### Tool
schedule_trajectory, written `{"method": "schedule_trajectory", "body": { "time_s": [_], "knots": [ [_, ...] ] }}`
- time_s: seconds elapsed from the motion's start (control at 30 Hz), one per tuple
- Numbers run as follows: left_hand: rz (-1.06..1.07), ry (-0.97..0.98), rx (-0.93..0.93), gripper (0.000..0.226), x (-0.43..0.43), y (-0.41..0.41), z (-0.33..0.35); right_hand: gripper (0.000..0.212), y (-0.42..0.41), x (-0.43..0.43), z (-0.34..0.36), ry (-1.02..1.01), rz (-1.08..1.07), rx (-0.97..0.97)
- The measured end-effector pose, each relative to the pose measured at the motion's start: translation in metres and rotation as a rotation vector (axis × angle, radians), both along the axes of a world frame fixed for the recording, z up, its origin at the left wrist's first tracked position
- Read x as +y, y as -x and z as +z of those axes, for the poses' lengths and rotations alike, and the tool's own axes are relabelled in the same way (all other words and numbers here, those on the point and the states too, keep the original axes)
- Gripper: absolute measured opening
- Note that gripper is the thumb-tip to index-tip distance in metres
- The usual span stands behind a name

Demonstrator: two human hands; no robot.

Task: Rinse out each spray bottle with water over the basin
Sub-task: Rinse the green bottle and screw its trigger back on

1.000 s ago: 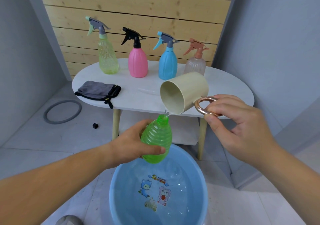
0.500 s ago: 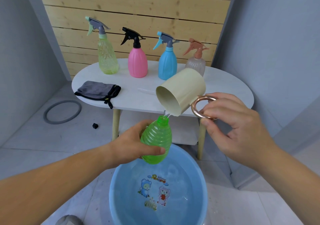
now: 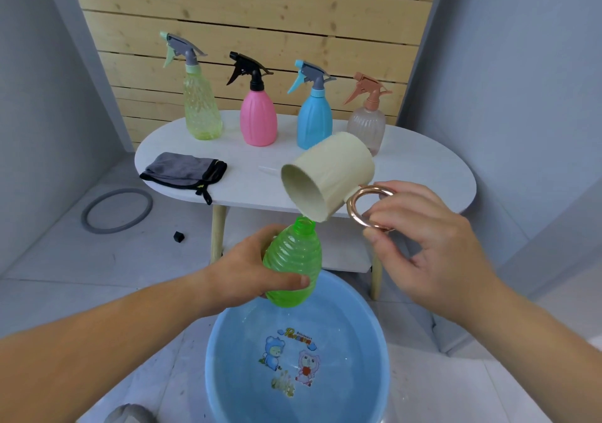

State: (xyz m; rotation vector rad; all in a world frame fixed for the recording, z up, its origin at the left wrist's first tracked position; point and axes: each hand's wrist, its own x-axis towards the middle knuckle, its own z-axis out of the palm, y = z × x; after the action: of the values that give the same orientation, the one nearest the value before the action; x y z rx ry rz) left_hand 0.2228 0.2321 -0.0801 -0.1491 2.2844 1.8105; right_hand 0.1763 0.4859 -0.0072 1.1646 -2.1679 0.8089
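Green bottle (image 3: 293, 266), four sprayers (image 3: 202, 109) (image 3: 258, 119) (image 3: 314, 122) (image 3: 366, 126), one cup (image 3: 338, 168)

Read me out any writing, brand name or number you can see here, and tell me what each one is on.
Round blue plastic basin, decal on its floor: arched yellow word above the two cartoon figures, too blurred to read.
Same decal, tiny line over that word: too small to read.
Ribbed green plastic bottle, cream plastic mug, folded grey cloth: no writing visible.
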Motion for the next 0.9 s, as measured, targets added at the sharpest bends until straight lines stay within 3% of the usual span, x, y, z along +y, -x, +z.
{"method": "schedule_trajectory", "body": {
  "time_s": [0.2, 0.3, 0.4, 0.47, 0.57, 0.73, 0.9],
  "knots": [
    [0.038, -0.015, 0.0, 0.077, -0.002, -0.003, 0.001, 0.029, -0.007, -0.01, -0.018, 0.477, -0.206, -0.995],
    [0.03, -0.031, -0.01, 0.063, -0.005, -0.005, 0.001, 0.04, -0.01, -0.015, -0.043, 0.593, -0.255, -1.318],
    [0.048, -0.038, -0.02, 0.065, -0.007, -0.006, -0.002, 0.048, -0.014, -0.023, -0.076, 0.577, -0.322, -1.476],
    [0.047, -0.044, -0.029, 0.073, -0.006, -0.007, -0.006, 0.041, -0.012, -0.027, -0.103, 0.546, -0.375, -1.544],
    [0.038, -0.046, -0.026, 0.076, -0.004, -0.01, -0.011, 0.019, -0.006, -0.028, -0.145, 0.359, -0.418, -1.646],
    [0.024, -0.077, -0.041, 0.075, -0.003, -0.014, -0.02, 0.02, 0.01, -0.023, -0.206, 0.051, -0.539, -1.752],
    [0.046, -0.076, -0.031, 0.068, -0.004, -0.011, -0.026, 0.02, 0.018, -0.028, -0.25, 0.046, -0.64, -1.813]
  ]
}}
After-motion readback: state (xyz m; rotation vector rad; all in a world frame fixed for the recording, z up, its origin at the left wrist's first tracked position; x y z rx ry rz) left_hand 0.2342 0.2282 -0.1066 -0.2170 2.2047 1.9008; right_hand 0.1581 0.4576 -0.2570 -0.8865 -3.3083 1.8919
